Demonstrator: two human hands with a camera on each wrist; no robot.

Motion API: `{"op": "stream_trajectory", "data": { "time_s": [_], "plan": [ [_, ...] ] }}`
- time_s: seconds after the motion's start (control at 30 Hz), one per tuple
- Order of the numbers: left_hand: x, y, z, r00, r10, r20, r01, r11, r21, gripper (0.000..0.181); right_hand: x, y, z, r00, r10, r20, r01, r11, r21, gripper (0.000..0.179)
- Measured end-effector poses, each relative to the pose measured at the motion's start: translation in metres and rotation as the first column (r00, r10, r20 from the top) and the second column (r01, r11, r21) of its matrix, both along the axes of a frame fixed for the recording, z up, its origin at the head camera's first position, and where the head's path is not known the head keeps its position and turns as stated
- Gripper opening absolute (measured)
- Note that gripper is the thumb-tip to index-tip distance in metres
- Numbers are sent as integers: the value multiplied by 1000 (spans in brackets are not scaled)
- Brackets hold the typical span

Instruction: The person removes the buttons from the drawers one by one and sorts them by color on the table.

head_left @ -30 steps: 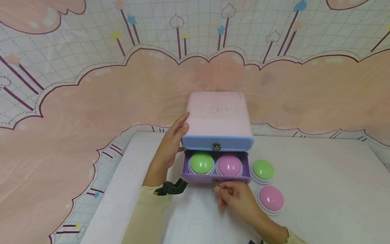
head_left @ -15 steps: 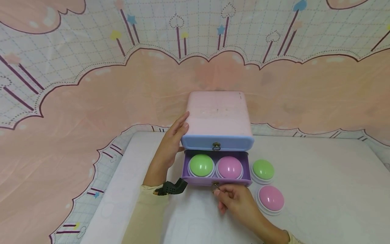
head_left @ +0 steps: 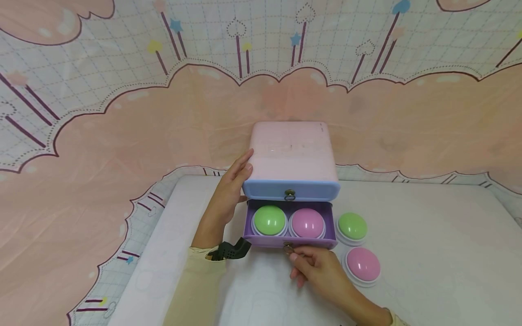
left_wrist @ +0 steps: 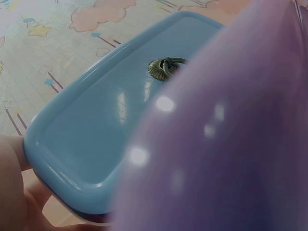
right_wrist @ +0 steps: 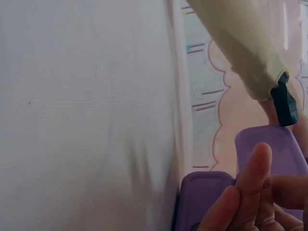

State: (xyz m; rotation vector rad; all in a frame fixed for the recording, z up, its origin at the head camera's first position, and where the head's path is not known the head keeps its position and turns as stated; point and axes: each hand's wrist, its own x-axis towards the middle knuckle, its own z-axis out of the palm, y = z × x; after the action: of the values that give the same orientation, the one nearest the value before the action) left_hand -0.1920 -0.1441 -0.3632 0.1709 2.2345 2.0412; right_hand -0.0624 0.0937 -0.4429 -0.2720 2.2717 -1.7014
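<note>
A small chest of drawers has a pink top [head_left: 291, 151] and a blue drawer front [head_left: 291, 191] with a brass ring pull. Below, a purple drawer [head_left: 269, 242] stands pulled out, holding a green domed button [head_left: 269, 220] and a pink domed button [head_left: 307, 223], both on white bases. My left hand [head_left: 226, 190] rests against the chest's left side, its fingers extended along it. In the left wrist view its fingers show beside the blue drawer. My right hand [head_left: 320, 269] is just in front of the purple drawer's ring pull [head_left: 288, 248], fingers loosely bent, fingertips right beside the ring.
To the right of the drawer, another green domed button [head_left: 352, 226] and another pink domed button [head_left: 363, 264] stand on the white table [head_left: 432, 253]. A patterned cloth [head_left: 195, 122] hangs behind. Blurred purple drawer front [left_wrist: 216, 144] covers much of the left wrist view.
The purple drawer came out slightly toward me between the first two frames. My right fingertips have since eased off the ring pull, a little to the right. My left hand stays in place.
</note>
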Motion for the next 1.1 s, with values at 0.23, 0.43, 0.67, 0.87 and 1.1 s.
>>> {"op": "stream_trajectory", "data": {
  "time_s": [0.23, 0.43, 0.67, 0.87, 1.1],
  "plan": [
    [0, 0, 1, 1000, 1, 6, -1, 1000, 7, 49, 0, 9, 0, 1000, 29, -8, -28, 999, 24, 31],
    [-1, 0, 0, 1000, 0, 4, 0, 1000, 2, 49, 3, 18, 7, 998, 59, -27, -57, 997, 49, 29],
    [-1, 0, 0, 1000, 2, 5, -2, 1000, -10, 49, 7, 32, 24, 995, 46, -87, -35, 992, 122, 25],
    [-1, 0, 0, 1000, 1, 7, -1, 1000, -9, 49, 10, 44, 42, 993, 16, -114, 3, 986, 165, 22],
    [0, 0, 0, 1000, 5, 14, -5, 1000, -5, 49, 8, 52, 63, 965, -45, -260, 117, 956, 270, 13]
  ]
}}
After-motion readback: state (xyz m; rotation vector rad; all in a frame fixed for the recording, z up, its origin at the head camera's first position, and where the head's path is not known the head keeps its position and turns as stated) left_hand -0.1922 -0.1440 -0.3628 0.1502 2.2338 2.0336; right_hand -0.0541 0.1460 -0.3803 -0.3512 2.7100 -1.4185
